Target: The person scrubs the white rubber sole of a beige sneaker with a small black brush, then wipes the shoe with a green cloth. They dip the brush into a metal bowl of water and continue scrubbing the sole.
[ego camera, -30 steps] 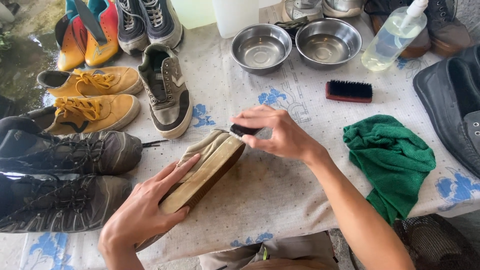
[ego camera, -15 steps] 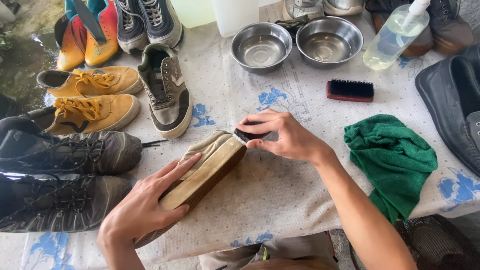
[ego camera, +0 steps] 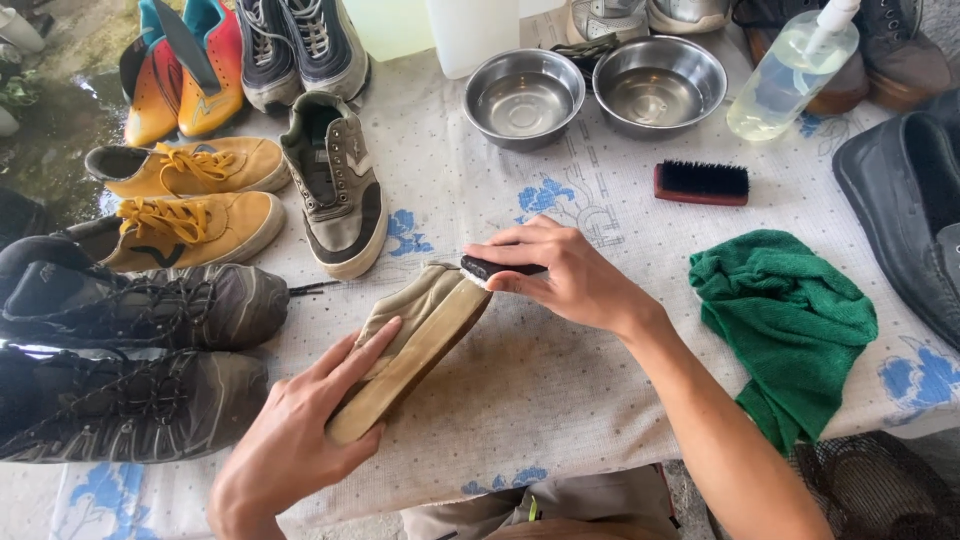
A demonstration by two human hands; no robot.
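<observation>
Presently we record a beige shoe (ego camera: 420,340) lying on its side on the worktop (ego camera: 560,390), sole edge turned toward the person. We note the left hand (ego camera: 300,440) pressed flat along the sole near the heel, fingers spread, steadying the shoe rather than closing round it. We see the right hand (ego camera: 570,280) clenched on a small dark brush (ego camera: 490,268), which touches the shoe at its toe end; the bristles are largely hidden by the fingers, so we cannot tell their exact contact. We find a matching grey-beige shoe (ego camera: 335,180) upright just beyond. Two tan laced shoes (ego camera: 190,195) and two dark hiking shoes (ego camera: 130,350) lie to the left. We log two steel bowls (ego camera: 590,95), a wooden-backed brush (ego camera: 702,183), a spray bottle (ego camera: 790,75) and a green cloth (ego camera: 790,320) to the right.
</observation>
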